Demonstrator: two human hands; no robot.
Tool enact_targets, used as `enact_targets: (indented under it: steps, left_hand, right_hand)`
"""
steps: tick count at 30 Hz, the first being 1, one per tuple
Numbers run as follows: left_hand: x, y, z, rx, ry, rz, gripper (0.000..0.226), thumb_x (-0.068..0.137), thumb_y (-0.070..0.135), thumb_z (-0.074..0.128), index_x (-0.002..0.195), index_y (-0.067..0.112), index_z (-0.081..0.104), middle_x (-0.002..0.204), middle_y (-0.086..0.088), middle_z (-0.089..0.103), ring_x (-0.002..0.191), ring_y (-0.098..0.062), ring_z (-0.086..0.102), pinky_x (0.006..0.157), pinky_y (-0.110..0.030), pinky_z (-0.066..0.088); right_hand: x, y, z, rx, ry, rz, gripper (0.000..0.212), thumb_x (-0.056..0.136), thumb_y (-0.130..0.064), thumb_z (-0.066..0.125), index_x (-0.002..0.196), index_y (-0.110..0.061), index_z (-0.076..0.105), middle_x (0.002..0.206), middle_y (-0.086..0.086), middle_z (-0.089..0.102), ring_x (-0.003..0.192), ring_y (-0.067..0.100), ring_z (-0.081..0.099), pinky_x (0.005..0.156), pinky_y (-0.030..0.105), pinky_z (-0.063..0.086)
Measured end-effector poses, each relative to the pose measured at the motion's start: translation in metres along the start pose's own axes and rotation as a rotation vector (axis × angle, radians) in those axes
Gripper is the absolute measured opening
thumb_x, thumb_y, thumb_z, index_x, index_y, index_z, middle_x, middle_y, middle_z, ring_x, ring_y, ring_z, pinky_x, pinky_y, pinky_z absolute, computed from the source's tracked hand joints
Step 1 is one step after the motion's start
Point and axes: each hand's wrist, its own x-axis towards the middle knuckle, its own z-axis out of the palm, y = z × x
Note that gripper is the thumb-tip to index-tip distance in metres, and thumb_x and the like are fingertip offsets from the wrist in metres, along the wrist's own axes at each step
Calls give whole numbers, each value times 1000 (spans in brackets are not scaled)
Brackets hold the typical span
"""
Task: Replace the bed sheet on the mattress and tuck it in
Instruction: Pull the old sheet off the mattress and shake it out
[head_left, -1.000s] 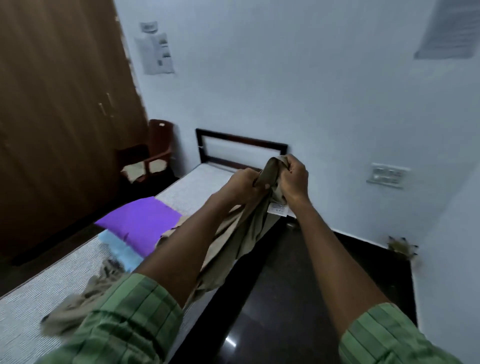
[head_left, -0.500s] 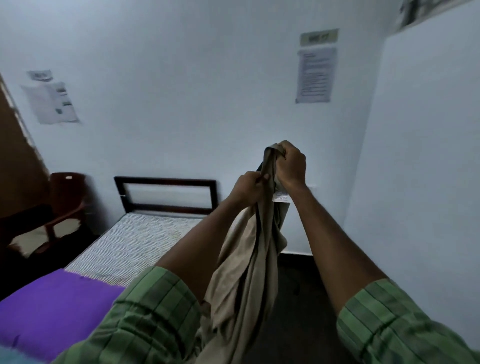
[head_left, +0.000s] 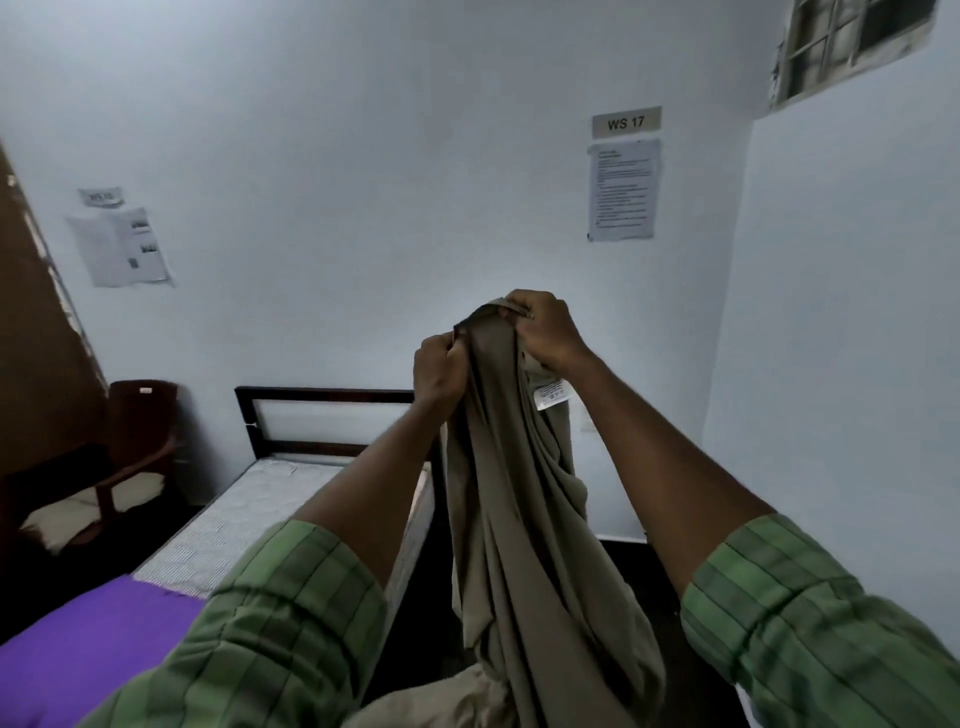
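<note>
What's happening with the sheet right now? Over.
Both hands, left and right, grip the sheet, held up bunched. Mattress bare. Purple pillow lies on it.

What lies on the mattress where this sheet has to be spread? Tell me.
Both hands, left hand and right hand, grip the bunched beige sheet in the air. A purple pillow lies on the near part of the mattress; the far part shows bare.
</note>
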Motion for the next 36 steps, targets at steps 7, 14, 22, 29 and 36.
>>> enact_targets:
  steps: [7,14,22,29,36]
  left_hand:
    - [13,-2,-65,143,-9,48,39,100,27,50,65,12,57,65,-4,60,63,-22,53,58,-35,36]
    - [5,-27,-122,669,-233,199,22,92,12,58,72,6,63,74,-18,65,76,-39,64,61,-31,34]
    - [-35,-78,-145,832,-361,20,40,72,46,53,68,9,68,68,-5,61,69,-29,62,57,-32,45]
    - [-34,-73,-157,365,149,-61,41,94,29,49,59,8,52,55,-3,52,64,-30,59,58,-35,35]
    - [-21,-40,-148,215,20,34,36,100,22,39,68,23,55,70,5,62,67,-17,56,64,-34,43]
  right_hand:
    - [-1,-50,44,297,-307,26,49,81,-52,82,89,-5,68,73,7,60,68,11,55,62,32,46]
    - [3,-69,75,81,-340,-77,33,87,-30,74,62,-11,62,58,-5,49,60,10,44,63,31,36]
    - [8,-102,83,133,-49,23,14,85,-34,64,78,-23,69,72,-7,67,78,21,66,73,38,52]
    - [2,-99,77,-94,-137,130,18,74,-33,69,70,-18,61,76,1,64,78,28,64,66,29,43]
    - [-21,-104,98,155,-661,-100,68,70,-30,94,131,-21,67,125,-8,68,108,6,65,94,25,52]
